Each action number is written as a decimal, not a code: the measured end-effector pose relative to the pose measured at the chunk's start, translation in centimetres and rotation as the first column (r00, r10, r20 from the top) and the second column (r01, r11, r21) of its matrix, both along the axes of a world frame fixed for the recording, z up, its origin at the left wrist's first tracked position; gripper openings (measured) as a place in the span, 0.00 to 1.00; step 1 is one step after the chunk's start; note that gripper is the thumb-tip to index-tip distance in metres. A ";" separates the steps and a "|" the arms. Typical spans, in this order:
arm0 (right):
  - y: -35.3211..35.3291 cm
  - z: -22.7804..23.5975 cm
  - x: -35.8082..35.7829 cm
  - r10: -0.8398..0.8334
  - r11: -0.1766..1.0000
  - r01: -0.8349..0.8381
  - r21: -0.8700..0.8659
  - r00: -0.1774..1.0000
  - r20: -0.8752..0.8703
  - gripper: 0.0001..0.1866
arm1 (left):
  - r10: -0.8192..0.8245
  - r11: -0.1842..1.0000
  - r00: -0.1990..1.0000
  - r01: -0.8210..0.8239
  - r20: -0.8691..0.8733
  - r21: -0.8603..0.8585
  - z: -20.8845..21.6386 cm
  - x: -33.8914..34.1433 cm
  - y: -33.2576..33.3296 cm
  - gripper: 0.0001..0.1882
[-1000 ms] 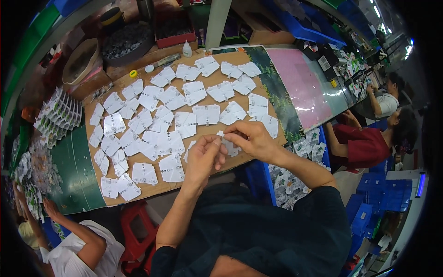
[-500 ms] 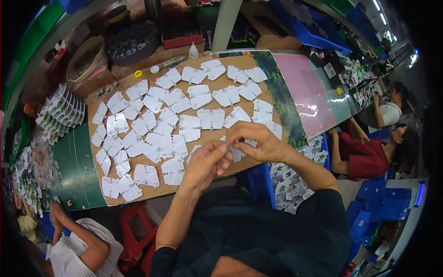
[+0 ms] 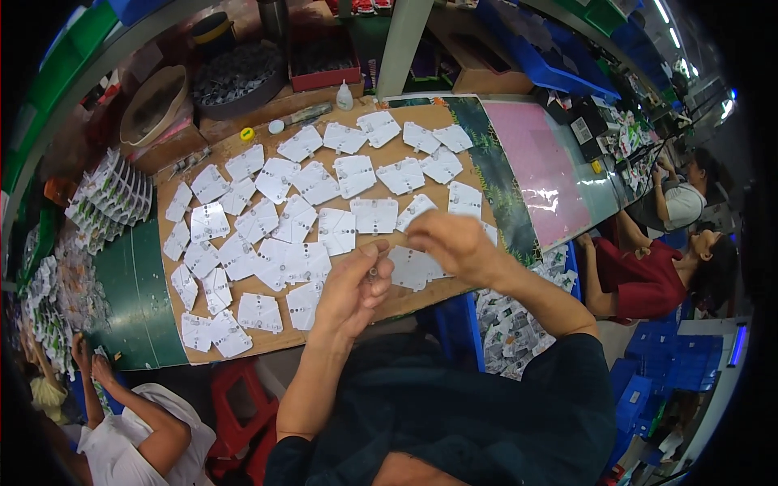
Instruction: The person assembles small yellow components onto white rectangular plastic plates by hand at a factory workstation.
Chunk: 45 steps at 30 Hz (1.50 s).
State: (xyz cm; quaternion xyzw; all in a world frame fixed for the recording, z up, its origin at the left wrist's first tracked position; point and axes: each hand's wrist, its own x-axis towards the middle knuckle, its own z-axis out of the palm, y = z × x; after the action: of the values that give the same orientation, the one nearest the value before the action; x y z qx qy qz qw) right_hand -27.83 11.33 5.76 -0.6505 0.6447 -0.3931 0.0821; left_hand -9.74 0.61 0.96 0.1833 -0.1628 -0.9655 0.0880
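Note:
My left hand (image 3: 354, 290) is raised over the near edge of the brown board (image 3: 421, 305), its fingers curled and closed. A small, round, greyish metallic piece (image 3: 373, 274) shows among those fingers; its exact kind is too small to make out. My right hand (image 3: 460, 247) hovers beside it, apart from the left, with bent fingers smeared by motion. Whether it holds anything is hidden. Beneath and beyond both hands, several flat white angular pieces (image 3: 374, 216) with small dark round spots lie spread over the board. One white piece (image 3: 411, 268) lies between my hands.
Along the back stand a small white squeeze bottle (image 3: 344, 96), a yellow cap (image 3: 247, 134) and a dark round tub of grey parts (image 3: 235, 79). White curved parts (image 3: 113, 194) are stacked at left. A blue bin (image 3: 454, 324) is near my right forearm. Co-workers sit on both sides.
My hands, which met at the fingertips, have come apart; the right has moved rightward. The small metallic piece now shows in my left hand. At lower left, a co-worker's hands have separated.

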 end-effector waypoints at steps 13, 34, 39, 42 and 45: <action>-8.2 -6.5 -11.8 -0.386 0.907 0.419 0.051 0.872 -0.300 0.08 | -0.130 0.985 0.991 0.128 -0.010 -0.119 1.3 1.6 1.9 0.11; -5.8 -7.1 -18.6 -0.675 0.731 0.679 0.058 0.733 -0.081 0.10 | -0.248 0.955 0.969 0.245 0.006 -0.165 1.8 1.9 3.2 0.12; -6.8 -5.9 -18.0 -0.688 0.705 0.708 0.037 0.696 -0.205 0.10 | -0.190 0.972 0.982 0.188 0.000 -0.139 1.6 3.0 3.1 0.12; -7.2 -4.9 -17.0 -0.537 0.840 0.542 -0.017 0.837 0.109 0.10 | -0.138 0.978 0.990 0.139 0.013 -0.154 1.7 4.1 2.8 0.12; -9.5 -2.3 -12.9 -0.412 0.911 0.366 0.189 0.818 0.401 0.10 | -0.187 0.973 0.982 0.188 0.022 -0.135 0.9 5.3 2.2 0.11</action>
State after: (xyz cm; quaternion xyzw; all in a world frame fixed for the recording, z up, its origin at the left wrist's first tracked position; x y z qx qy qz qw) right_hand -40.72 1.81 3.47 -0.3962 0.7489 -0.5018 0.1743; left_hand -4.43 2.80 1.88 0.1650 -0.2452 -0.9553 0.0080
